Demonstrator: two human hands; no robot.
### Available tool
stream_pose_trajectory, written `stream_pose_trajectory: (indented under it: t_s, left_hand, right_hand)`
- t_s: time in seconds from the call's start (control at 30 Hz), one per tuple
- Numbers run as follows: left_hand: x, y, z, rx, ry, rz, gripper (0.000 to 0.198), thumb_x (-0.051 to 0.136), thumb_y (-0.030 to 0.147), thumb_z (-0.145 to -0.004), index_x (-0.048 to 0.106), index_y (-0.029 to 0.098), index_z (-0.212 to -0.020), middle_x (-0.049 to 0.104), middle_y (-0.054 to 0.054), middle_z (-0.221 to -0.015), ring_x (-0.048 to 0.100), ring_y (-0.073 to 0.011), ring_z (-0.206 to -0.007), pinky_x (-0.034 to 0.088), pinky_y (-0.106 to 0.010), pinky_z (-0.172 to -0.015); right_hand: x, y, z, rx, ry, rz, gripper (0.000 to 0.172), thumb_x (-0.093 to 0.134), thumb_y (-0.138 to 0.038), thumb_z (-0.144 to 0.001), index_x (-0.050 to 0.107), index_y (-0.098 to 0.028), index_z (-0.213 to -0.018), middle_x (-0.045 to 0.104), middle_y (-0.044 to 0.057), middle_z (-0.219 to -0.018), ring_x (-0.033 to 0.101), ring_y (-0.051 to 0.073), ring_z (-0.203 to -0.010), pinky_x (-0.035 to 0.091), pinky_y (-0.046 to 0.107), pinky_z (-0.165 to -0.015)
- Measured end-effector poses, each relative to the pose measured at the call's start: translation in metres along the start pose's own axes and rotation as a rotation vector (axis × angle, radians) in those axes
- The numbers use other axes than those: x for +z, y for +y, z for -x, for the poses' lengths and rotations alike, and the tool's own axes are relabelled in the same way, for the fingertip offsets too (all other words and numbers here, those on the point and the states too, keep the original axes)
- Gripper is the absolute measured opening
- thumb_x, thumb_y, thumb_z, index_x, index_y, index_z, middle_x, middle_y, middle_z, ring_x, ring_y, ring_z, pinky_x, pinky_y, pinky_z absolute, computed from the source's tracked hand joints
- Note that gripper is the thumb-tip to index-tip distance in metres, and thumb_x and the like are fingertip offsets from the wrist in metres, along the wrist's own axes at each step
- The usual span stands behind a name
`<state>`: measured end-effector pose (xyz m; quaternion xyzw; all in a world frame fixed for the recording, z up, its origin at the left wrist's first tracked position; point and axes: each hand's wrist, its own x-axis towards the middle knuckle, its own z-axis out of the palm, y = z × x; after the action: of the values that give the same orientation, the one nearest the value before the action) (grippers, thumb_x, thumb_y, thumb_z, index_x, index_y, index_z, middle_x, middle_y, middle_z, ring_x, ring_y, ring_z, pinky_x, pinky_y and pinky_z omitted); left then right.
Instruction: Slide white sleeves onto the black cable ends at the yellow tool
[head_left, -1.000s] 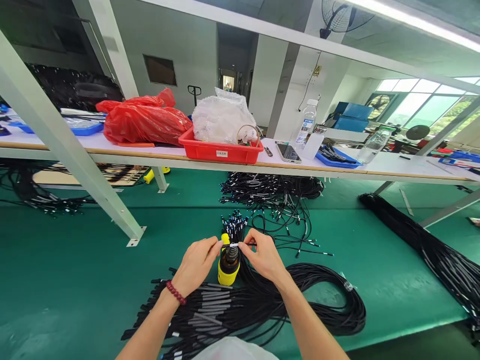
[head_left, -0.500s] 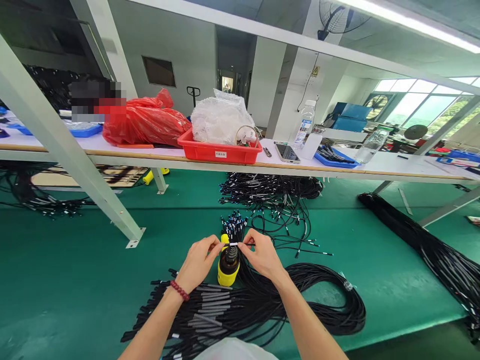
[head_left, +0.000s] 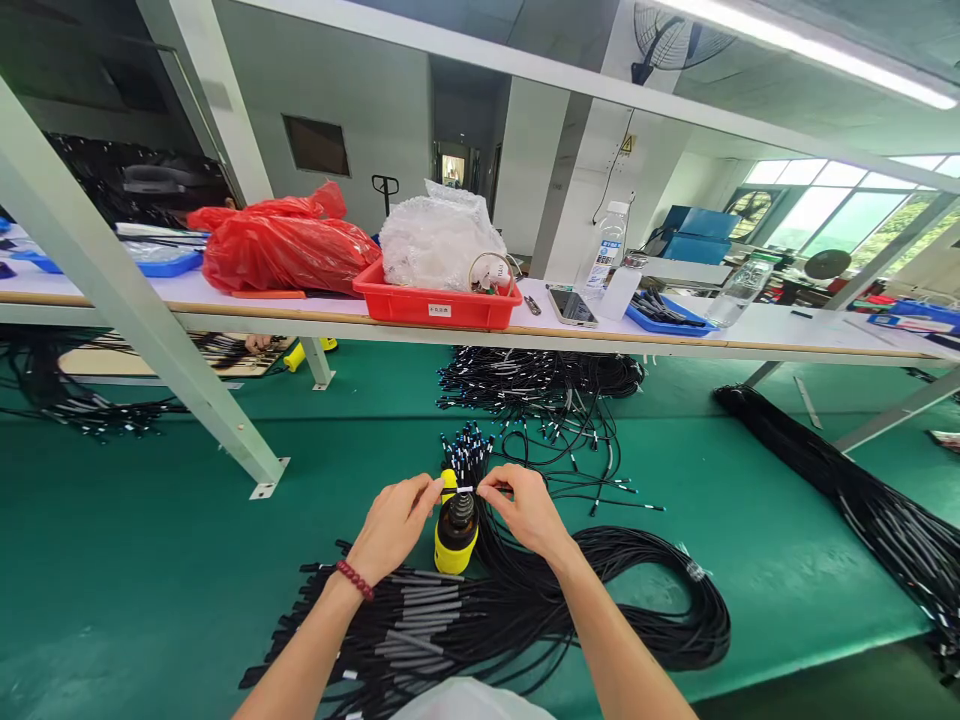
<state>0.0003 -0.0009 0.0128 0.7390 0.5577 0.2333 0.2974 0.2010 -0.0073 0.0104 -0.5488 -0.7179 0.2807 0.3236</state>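
Observation:
Between both hands a thin black cable (head_left: 466, 489) with a white sleeve at its middle is stretched level. My left hand (head_left: 401, 522) pinches its left end, and a dark red bead bracelet circles that wrist. My right hand (head_left: 521, 508) pinches the cable on the right of the sleeve. Just under the sleeve is the dark nozzle of a yellow-and-black heat gun (head_left: 454, 545), standing nozzle up on the green mat. A bundle of black cables (head_left: 450, 625) with grey sleeves lies below my hands, its coil (head_left: 697, 620) curving off to the right.
Behind my hands lie cable ends with blue-white tips (head_left: 469, 448) and a larger cable heap (head_left: 540, 375). Another long bundle (head_left: 847, 490) is at right. The raised shelf (head_left: 337, 318) holds a red tray (head_left: 439, 308), red bag, phone and bottles. A person's hand (head_left: 259, 343) shows beyond the left post.
My hands hold the cable over the heat gun almost unchanged. Another person's hand has come into sight under the shelf at left.

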Motion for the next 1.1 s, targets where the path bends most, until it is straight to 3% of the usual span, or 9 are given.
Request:
stream_pose_trajectory:
  t_s: [0.33, 0.6, 0.8, 1.1]
  left_hand:
    - [0.0013, -0.0005, -0.0025, 0.008, 0.016, 0.012, 0.04, 0.034, 0.051, -0.091, 0.047, 0.023, -0.067, 0.055, 0.003, -0.061, 0.051, -0.0176, -0.06, 0.033, -0.027, -0.058]
    - [0.0036, -0.0028, -0.0011, 0.016, 0.058, 0.052, 0.027, 0.042, 0.046, -0.087, 0.054, 0.022, -0.083, 0.064, -0.001, -0.078, 0.058, -0.0199, -0.074, 0.04, -0.028, -0.065]
    - [0.0038, -0.0051, -0.0019, 0.035, 0.066, 0.067, 0.023, 0.043, 0.043, -0.086, 0.053, 0.022, -0.085, 0.065, -0.002, -0.085, 0.06, -0.0199, -0.081, 0.043, -0.029, -0.072]
    - [0.0005, -0.0011, 0.0001, 0.044, 0.035, 0.012, 0.044, 0.029, 0.048, -0.095, 0.05, 0.023, -0.065, 0.059, 0.002, -0.061, 0.055, -0.0183, -0.06, 0.037, -0.027, -0.06]
  right_hand:
    - [0.0019, 0.0043, -0.0009, 0.011, 0.016, -0.014, 0.011, 0.061, -0.018, -0.085, 0.07, -0.02, -0.078, 0.07, 0.001, -0.078, 0.06, 0.017, -0.077, 0.042, 0.024, -0.069]
    - [0.0027, 0.0072, -0.0032, 0.032, 0.037, -0.004, 0.007, 0.065, -0.016, -0.08, 0.071, -0.02, -0.079, 0.069, 0.0, -0.079, 0.061, 0.017, -0.079, 0.043, 0.025, -0.073]
    - [-0.0004, 0.0045, -0.0012, 0.034, 0.016, 0.006, 0.009, 0.064, -0.018, -0.082, 0.073, -0.02, -0.08, 0.07, 0.001, -0.076, 0.061, 0.015, -0.071, 0.041, 0.023, -0.066]
    - [-0.0033, 0.002, 0.0, 0.002, 0.008, 0.024, 0.014, 0.062, -0.019, -0.086, 0.073, -0.02, -0.078, 0.069, 0.001, -0.077, 0.06, 0.015, -0.073, 0.039, 0.024, -0.066]
